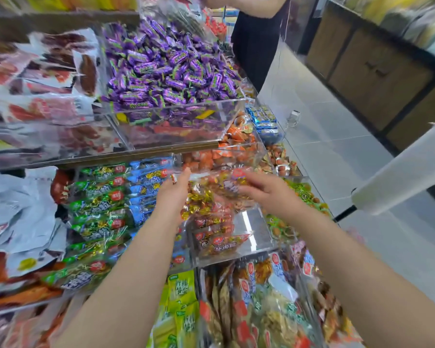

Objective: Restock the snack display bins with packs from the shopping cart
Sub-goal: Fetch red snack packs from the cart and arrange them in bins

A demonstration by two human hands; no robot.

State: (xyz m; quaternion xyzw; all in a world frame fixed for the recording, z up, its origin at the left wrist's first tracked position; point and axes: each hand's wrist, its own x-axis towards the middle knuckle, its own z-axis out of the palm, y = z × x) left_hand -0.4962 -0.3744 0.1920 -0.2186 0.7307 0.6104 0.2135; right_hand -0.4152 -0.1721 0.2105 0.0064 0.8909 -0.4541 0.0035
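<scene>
Head view: the bag (217, 188) of gold and red sweets hangs over the clear bin (258, 229), likely to be emptied or dropped in. The right hand (268, 193) curls over its right end; the left hand (172, 194) lies straight-fingered against its left end, steadying it. Green packs (96, 212) lie at 9 o'clock and purple sweets (171, 69) at 12. A second person (258, 33) stands at 1 o'clock, well apart.
</scene>
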